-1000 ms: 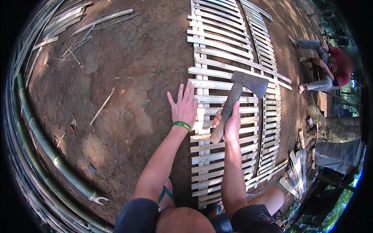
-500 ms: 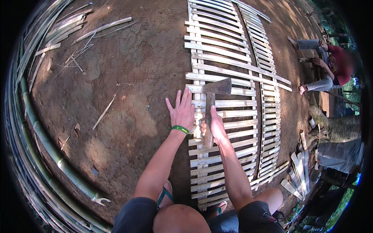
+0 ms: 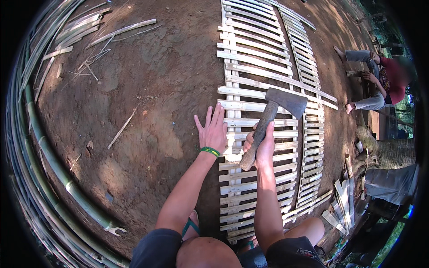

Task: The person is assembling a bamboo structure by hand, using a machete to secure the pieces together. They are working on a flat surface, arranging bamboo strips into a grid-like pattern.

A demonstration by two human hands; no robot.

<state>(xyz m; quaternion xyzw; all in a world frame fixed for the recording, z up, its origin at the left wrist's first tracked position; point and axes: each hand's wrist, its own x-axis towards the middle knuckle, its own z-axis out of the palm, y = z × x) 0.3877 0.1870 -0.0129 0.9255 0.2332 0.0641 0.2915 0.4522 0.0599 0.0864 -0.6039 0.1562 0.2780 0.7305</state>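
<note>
Hatchet raised over a bamboo slat panel, the other hand spread flat.

The right hand [image 3: 261, 145] has its fingers wrapped tight round the wooden handle of the hatchet [image 3: 272, 116], whose grey head points toward 1 o'clock above the slat panel [image 3: 259, 58]. The left hand [image 3: 213, 129], with a green wristband [image 3: 210, 151], lies palm down at 9 o'clock of the right, its fingers fanned wide, the fingertips touching the panel's left edge and the brown dirt ground [image 3: 147, 89].

Bare dirt [image 3: 147, 89] left of my left hand [image 3: 213, 131] is open, only thin bamboo splinters [image 3: 121, 128] there. Right side: slat panel [image 3: 259, 67] fills the ground, axe [image 3: 268, 123] in my right hand [image 3: 261, 145] over it. Seated person [image 3: 380, 85] blocks far right.
</note>
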